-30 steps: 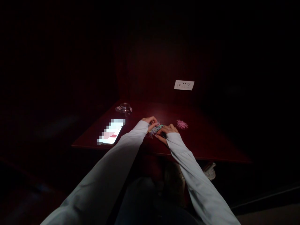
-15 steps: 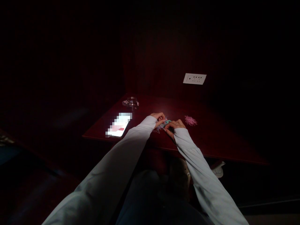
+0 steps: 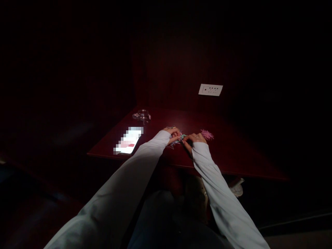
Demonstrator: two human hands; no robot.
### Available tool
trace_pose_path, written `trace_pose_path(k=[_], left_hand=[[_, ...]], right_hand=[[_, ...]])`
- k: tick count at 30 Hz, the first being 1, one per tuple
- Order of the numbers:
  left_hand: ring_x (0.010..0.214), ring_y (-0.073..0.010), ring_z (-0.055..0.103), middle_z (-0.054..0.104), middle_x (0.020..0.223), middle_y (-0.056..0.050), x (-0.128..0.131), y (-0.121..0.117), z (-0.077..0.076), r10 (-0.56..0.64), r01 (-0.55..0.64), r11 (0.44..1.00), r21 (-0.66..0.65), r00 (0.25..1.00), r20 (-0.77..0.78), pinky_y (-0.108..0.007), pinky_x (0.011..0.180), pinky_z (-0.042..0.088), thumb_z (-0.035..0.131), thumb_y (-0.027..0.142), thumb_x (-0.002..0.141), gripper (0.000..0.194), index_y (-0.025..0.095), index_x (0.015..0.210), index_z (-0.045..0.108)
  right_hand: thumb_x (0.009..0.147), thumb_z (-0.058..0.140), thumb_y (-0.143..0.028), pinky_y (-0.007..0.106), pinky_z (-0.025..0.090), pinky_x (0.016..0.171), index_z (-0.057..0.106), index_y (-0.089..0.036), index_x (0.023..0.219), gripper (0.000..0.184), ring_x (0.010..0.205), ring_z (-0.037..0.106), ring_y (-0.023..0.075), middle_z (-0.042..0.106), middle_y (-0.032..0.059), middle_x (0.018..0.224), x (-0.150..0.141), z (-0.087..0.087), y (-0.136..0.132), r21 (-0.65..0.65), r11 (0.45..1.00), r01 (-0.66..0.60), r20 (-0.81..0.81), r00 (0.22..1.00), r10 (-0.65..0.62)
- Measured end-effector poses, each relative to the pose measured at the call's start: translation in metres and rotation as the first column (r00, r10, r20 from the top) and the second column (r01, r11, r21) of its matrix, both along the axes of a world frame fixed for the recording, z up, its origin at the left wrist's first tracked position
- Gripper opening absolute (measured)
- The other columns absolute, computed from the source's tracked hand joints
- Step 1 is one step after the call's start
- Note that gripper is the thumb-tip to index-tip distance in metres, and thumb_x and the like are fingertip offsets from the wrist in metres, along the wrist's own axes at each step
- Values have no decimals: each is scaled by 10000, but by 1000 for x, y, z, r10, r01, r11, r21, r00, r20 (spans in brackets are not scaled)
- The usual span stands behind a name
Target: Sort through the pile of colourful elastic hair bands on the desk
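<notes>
A small heap of thin strands (image 3: 172,145) in pale mixed colours lies on the dark red table, partly hidden under my hands. My left hand (image 3: 174,133) is closed over this heap, its fingers curled and pressed together among the strands. Beside it, my right hand (image 3: 192,139) pinches at a pale green bit (image 3: 183,137) between the two hands; its exact kind is too small to tell. Just beyond the right hand lies a separate pile of thin pink strands (image 3: 207,134), partly covered by that hand.
A lit phone (image 3: 131,141) lies at the table's left edge. Behind it stands a small clear glass container (image 3: 143,114) with small pale items beside it. A white socket plate (image 3: 210,90) is on the back wall. The table's front edge (image 3: 181,166) runs below my forearms.
The whole view has shifted slightly, so things sit a little left and lower. My right hand is nearer the pink pile and now overlaps it. Both hands stay at the mixed heap.
</notes>
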State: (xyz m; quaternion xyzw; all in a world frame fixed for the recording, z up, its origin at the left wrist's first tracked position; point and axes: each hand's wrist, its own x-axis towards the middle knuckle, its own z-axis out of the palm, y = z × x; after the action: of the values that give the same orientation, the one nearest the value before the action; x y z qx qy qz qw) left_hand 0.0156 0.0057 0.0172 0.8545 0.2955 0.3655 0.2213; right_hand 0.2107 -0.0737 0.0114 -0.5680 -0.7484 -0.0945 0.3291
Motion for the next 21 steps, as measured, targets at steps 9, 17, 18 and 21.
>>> trace_pose_path(k=[9,17,18,21], left_hand=[[706,-115,632,709,772,11,1,0,1,11,-11,1000,7,1000,-12,-220,696,519,729,268,878,107,193,816,685],[691,-118,654,713,756,14,1,-3,1,-3,3,999,-34,1000,21,-222,695,519,696,266,915,100,193,856,661],[685,-118,658,713,746,15,1,-3,2,-2,3,999,-45,1000,31,-221,691,522,695,261,916,97,192,858,657],[670,-119,666,713,721,17,2,-3,3,9,-5,998,-62,998,63,-223,683,530,695,264,918,104,195,859,643]], right_hand=[[996,596,-412,368,401,813,765,-264,957,228,962,571,277,741,92,946,4,4,-3,-39,998,-46,21,999,47],[1007,589,-470,360,415,811,769,-261,957,280,935,590,269,743,90,938,-1,13,-7,-87,996,-19,-10,1000,18],[1006,591,-483,360,423,816,771,-260,984,287,931,596,266,749,89,948,-2,12,-6,-78,997,-19,-23,1000,17],[990,617,-517,366,452,833,763,-256,1146,338,936,621,266,767,91,1005,-2,2,0,-12,1000,2,-50,999,-2]])
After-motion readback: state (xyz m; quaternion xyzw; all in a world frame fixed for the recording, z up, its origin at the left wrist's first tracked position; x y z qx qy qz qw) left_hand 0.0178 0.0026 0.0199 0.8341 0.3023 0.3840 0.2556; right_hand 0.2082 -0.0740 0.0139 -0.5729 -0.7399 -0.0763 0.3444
